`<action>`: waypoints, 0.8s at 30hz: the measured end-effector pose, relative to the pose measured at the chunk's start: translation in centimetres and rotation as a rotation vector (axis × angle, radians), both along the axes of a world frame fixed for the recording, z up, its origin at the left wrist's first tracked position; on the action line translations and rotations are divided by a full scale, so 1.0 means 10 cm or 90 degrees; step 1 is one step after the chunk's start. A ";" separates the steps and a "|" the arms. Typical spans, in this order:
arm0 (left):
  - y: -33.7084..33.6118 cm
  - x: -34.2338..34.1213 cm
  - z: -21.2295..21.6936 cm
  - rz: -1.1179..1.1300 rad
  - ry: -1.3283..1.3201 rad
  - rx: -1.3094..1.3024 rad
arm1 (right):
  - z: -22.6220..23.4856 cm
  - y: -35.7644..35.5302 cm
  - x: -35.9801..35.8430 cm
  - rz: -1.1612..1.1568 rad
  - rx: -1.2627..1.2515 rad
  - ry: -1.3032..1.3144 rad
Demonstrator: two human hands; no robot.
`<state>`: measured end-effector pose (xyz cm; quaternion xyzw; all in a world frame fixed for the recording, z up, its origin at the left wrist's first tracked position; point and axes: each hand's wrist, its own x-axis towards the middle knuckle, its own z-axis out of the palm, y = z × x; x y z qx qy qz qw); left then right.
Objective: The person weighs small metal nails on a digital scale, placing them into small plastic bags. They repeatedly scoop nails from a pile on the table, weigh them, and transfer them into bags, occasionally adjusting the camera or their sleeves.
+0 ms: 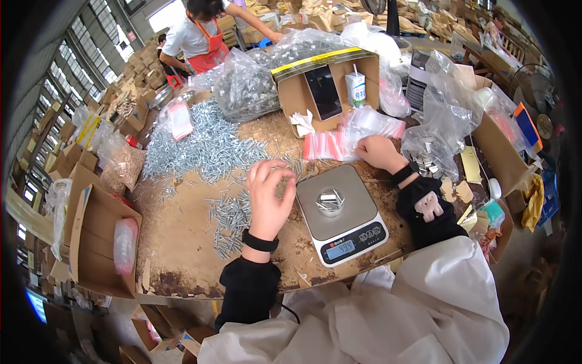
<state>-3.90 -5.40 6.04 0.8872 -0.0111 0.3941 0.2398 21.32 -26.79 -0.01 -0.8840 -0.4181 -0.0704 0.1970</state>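
My left hand [268, 197] hovers just left of the scale, above the edge of a small pile of screws [230, 221]. Its fingers are loosely curled and apart, with nothing visible in them. My right hand [382, 153] reaches beyond the scale, its bent fingers closed at the edge of a stack of small clear plastic bags with red strips [324, 145]; the fingertips are partly hidden. Between my arms sits a digital scale [315, 227] with a lit display. On its plate stands a small round dish [330, 211] holding a few screws and metal pieces.
A large screw heap [200, 142] spreads at the far left. An upturned carton [288, 91] holds a phone [323, 91] and a drink carton [356, 88]. Bags of metal parts [248, 85] stand behind, an open box [103, 242] at left. Across the table is a person in a red apron [209, 51].
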 end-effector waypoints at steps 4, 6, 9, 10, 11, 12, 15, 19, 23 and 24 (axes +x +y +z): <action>0.01 0.03 -0.02 -0.030 0.000 0.008 | 0.07 -0.02 -0.05 0.008 0.018 0.005; -0.01 0.02 -0.02 -0.035 0.003 0.014 | 0.19 0.01 -0.11 -0.063 0.009 0.026; -0.04 0.01 0.00 -0.029 0.000 0.036 | 0.01 0.03 -0.01 -0.125 0.021 -0.035; -0.04 0.01 0.00 -0.029 0.000 0.038 | -0.02 0.02 -0.01 -0.136 0.011 -0.053; -0.05 0.01 0.03 -0.034 0.006 0.038 | -0.02 0.00 -0.01 -0.132 -0.025 -0.054; -0.03 0.00 0.03 -0.037 0.007 0.032 | -0.04 -0.02 0.01 -0.112 -0.017 -0.057; 0.02 0.02 0.02 -0.043 0.002 0.023 | -0.02 -0.06 0.03 -0.068 0.002 -0.051; 0.03 0.00 0.02 -0.032 0.002 0.005 | 0.25 -0.04 -0.12 -0.077 0.142 -0.050; 0.00 -0.01 0.01 -0.151 0.058 -0.240 | 0.74 0.00 -0.55 0.012 0.336 -0.049; -0.01 -0.02 0.00 -0.181 0.063 -0.300 | 0.82 0.01 -0.67 0.047 0.392 -0.060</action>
